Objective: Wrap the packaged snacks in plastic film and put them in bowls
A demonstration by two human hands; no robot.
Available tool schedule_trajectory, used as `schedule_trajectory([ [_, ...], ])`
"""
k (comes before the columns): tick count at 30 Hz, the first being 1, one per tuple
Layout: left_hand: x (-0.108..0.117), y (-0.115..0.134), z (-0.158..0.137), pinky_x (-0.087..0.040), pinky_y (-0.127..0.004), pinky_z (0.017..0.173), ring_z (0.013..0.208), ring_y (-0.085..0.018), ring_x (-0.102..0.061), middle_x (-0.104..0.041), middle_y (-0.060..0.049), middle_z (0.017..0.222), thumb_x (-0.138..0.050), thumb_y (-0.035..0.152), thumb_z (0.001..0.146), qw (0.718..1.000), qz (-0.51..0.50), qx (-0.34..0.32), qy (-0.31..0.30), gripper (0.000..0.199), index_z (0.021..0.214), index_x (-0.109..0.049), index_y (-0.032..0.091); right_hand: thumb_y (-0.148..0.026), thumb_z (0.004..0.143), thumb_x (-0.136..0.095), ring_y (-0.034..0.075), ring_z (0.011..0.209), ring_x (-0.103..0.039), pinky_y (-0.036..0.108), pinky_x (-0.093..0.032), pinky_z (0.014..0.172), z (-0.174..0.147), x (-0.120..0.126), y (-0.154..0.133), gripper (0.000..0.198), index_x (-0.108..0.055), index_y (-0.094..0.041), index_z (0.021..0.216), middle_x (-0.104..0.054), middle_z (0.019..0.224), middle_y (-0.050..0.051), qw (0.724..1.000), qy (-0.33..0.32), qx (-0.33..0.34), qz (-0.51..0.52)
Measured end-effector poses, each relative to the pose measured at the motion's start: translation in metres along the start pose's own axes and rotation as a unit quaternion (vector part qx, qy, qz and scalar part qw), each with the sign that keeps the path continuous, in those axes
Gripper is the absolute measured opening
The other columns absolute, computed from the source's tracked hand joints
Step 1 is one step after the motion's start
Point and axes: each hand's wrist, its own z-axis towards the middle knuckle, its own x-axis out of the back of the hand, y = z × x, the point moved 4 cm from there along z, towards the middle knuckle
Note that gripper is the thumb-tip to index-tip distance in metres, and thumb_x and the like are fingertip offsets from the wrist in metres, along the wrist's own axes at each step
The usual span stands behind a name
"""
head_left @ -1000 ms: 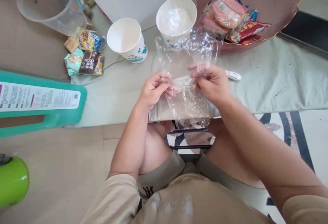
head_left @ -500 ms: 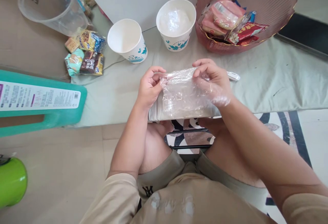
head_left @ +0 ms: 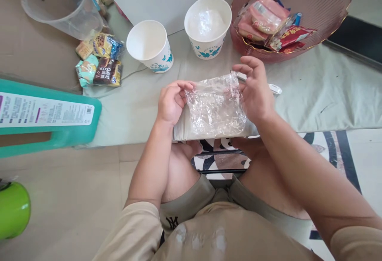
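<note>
A clear, crinkled plastic bag [head_left: 216,106] spreads out between my hands over the table's near edge. My left hand [head_left: 174,100] is closed, pinching the bag's upper left corner between thumb and fingers. At the bag's right side, my right hand [head_left: 256,88] has its fingers apart and loosely curved; its thumb is close to the bag's edge, partly hidden by the plastic. Behind the right hand lies a slim white object [head_left: 275,89], partly covered. Beyond the bag stand two white paper cups with blue-green leaf prints, the left cup [head_left: 151,46] and the right cup [head_left: 208,28], which has clear plastic inside.
A pink ribbed bowl [head_left: 319,6] holds wrapped snacks at the back right, beside a dark flat object [head_left: 358,40]. To the left are a clear plastic tub [head_left: 64,10], several snack packets [head_left: 100,70] and a green jug [head_left: 97,117] with a label.
My right hand has moved right and slightly up, out of the plastic that covered it, with its fingers spreading. The bag lies flatter and wider. My left hand keeps its pinch.
</note>
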Motion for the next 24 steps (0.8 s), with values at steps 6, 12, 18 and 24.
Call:
schedule_trajectory([
  [6,0.003,-0.003,0.002,-0.059,-0.027,0.071,0.088,-0.017,-0.074,-0.074,-0.003,0.108,-0.089,0.031,0.066,0.999,0.004,-0.032,-0.003,0.036,0.093,-0.065,0.025,-0.052,0.096,-0.057,0.020,0.077,-0.070,0.038,-0.059,0.068,-0.004,-0.012,0.001,0.078,-0.013,-0.036,0.159,-0.069,0.120,0.008,0.993,-0.048,-0.080,0.068],
  [12,-0.006,-0.006,-0.004,-0.065,-0.040,0.089,0.116,-0.030,-0.077,-0.075,-0.008,0.126,-0.092,0.042,0.069,0.993,-0.038,0.064,-0.095,0.062,0.121,-0.061,0.029,-0.039,0.101,-0.049,0.022,0.090,-0.072,0.042,-0.061,0.076,-0.003,-0.009,-0.006,0.060,-0.027,-0.035,0.156,-0.070,0.108,0.006,0.998,-0.016,-0.056,0.039],
  [18,-0.020,-0.009,-0.009,-0.065,-0.038,0.092,0.107,-0.026,-0.080,-0.082,-0.005,0.105,-0.087,0.024,0.069,0.987,-0.051,0.113,-0.103,0.046,0.111,-0.068,0.021,-0.055,0.094,-0.064,0.024,0.103,-0.073,0.038,-0.063,0.076,-0.001,-0.010,-0.007,0.056,-0.046,-0.031,0.142,-0.071,0.124,0.008,0.984,0.001,-0.109,0.142],
  [24,-0.021,-0.008,-0.009,-0.064,-0.034,0.080,0.092,-0.025,-0.081,-0.082,-0.007,0.094,-0.081,0.027,0.074,0.990,0.004,0.104,-0.094,0.032,0.102,-0.069,0.017,-0.038,0.084,-0.077,0.017,0.068,-0.068,0.030,-0.055,0.062,-0.003,-0.012,-0.020,0.025,-0.057,-0.023,0.083,-0.069,0.077,0.002,0.958,-0.026,-0.184,0.217],
])
